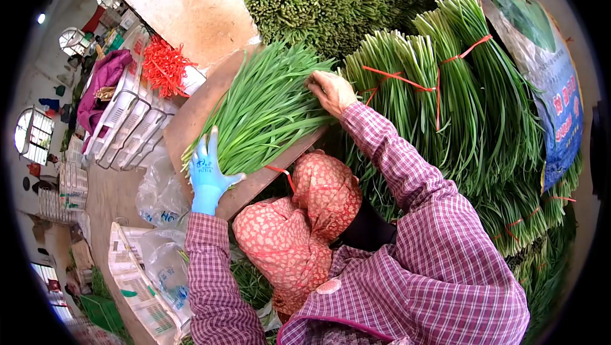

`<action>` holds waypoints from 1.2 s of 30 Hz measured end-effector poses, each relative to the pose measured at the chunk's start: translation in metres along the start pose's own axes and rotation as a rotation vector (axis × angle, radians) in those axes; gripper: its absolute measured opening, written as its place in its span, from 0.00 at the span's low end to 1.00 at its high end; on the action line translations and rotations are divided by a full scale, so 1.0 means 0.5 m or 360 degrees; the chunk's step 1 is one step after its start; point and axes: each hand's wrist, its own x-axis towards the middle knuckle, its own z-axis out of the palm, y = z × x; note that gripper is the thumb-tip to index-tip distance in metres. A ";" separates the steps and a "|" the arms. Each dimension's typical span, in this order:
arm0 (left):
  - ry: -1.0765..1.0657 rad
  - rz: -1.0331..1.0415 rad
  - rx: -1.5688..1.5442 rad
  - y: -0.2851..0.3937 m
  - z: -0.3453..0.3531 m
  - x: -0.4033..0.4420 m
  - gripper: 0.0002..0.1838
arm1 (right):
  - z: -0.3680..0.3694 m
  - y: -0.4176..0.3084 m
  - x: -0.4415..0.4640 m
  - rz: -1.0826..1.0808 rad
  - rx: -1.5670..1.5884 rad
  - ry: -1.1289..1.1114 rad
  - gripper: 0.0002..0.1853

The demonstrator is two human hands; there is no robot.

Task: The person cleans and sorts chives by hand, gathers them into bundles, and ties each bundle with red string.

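Though unclear in grip, right hand (pixel 333 93) at green leaves (pixel 267 103), left hand (pixel 209 173) splayed.

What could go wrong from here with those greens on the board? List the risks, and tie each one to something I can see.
1. No tie shows around the greens on the board, so they might fan out if the left hand or right hand lifts.
2. The red strip at the board's edge lies by the knee and could slip off.
3. The right sleeve overlaps the tied bundles in this view, so it might brush them.
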 end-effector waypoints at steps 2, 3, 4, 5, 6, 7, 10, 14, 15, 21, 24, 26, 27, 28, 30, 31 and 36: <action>-0.0014 -0.0005 -0.0009 0.001 -0.002 0.002 0.71 | 0.017 0.007 0.010 -0.0021 -0.0054 0.0011 0.07; -0.0014 -0.0009 -0.0002 0.001 -0.003 0.003 0.71 | 0.024 0.002 0.018 -0.0040 -0.0108 0.0019 0.07; -0.0019 -0.0016 -0.0006 0.001 -0.003 0.002 0.71 | 0.031 -0.001 0.027 -0.0037 -0.0052 0.0020 0.07; -0.0025 -0.0022 -0.0012 0.002 -0.003 0.001 0.71 | 0.037 -0.005 0.035 -0.0036 -0.0044 0.0019 0.07; -0.0027 -0.0025 -0.0007 0.001 -0.002 0.001 0.71 | 0.041 -0.009 0.044 0.0013 -0.0163 0.0044 0.08; -0.0024 -0.0014 -0.0006 0.000 -0.001 0.002 0.71 | 0.044 -0.013 0.052 0.0060 -0.0282 0.0068 0.09; -0.0015 -0.0002 -0.0001 0.000 -0.002 0.001 0.70 | 0.049 -0.008 0.069 0.0185 -0.0394 -0.0053 0.09; -0.0001 0.0006 -0.0004 0.000 -0.002 0.001 0.70 | 0.051 -0.006 0.074 0.0230 -0.0524 -0.0203 0.11; -0.0002 0.0004 -0.0004 0.000 -0.001 0.000 0.70 | 0.053 -0.004 0.073 0.0219 -0.0555 -0.0200 0.12; 0.0013 0.0010 0.0010 0.002 -0.001 0.000 0.70 | 0.053 -0.002 0.071 0.0166 -0.0448 -0.0303 0.14; 0.0002 0.0001 0.0014 0.001 -0.001 0.000 0.70 | 0.052 -0.004 0.071 0.0129 -0.0436 -0.0283 0.13; 0.0015 0.0011 -0.0001 -0.001 0.001 0.000 0.70 | 0.050 -0.004 0.071 0.0108 -0.0322 -0.0340 0.13; 0.0015 0.0011 -0.0001 -0.001 0.001 -0.001 0.70 | 0.050 -0.002 0.070 0.0087 -0.0209 -0.0396 0.13; 0.0017 0.0012 -0.0001 -0.001 0.001 -0.001 0.70 | 0.052 -0.001 0.068 0.0045 -0.0177 -0.0383 0.11; 0.0021 0.0014 -0.0002 -0.001 0.001 -0.001 0.70 | 0.061 -0.004 0.065 0.0053 -0.0221 -0.0349 0.10; 0.0019 0.0013 0.0001 -0.001 0.002 -0.001 0.70 | 0.065 -0.005 0.063 0.0061 -0.0265 -0.0316 0.09; 0.0004 0.0015 0.0006 -0.007 0.008 -0.001 0.70 | 0.078 0.015 0.056 0.0595 0.0166 0.0123 0.10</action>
